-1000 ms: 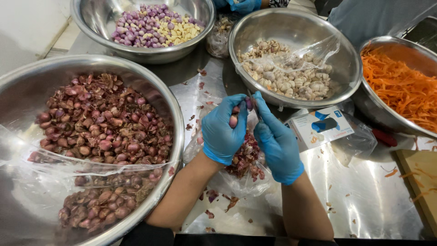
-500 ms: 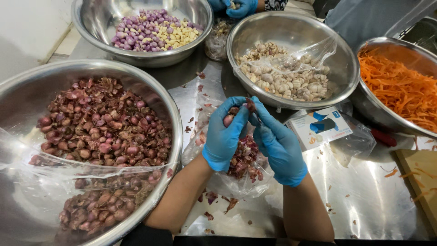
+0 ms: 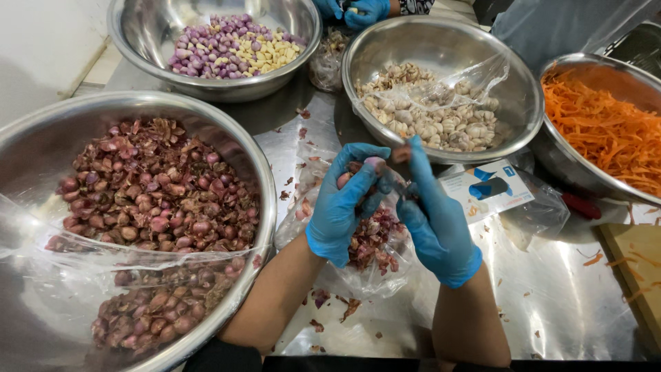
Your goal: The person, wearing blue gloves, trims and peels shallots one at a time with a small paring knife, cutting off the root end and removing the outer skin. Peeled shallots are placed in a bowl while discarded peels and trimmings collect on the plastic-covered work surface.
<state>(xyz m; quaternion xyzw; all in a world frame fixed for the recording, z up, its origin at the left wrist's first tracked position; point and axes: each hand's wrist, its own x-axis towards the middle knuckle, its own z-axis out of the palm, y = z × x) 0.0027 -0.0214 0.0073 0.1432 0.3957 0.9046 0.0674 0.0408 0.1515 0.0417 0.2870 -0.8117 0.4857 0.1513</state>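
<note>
Peeling looks under way: the left hand (image 3: 342, 207) grips a small shallot (image 3: 375, 164) above the bag of skins (image 3: 372, 241) while the right hand (image 3: 434, 220) pinches its skin, which next needs stripping cleanly.

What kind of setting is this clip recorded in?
Most likely a commercial or catering kitchen prep station. A stainless steel table holds several big metal bowls: unpeeled shallots, garlic cloves and shredded carrot. The left hand and right hand wear blue gloves, peeling a shallot over a bag of skins.
</note>
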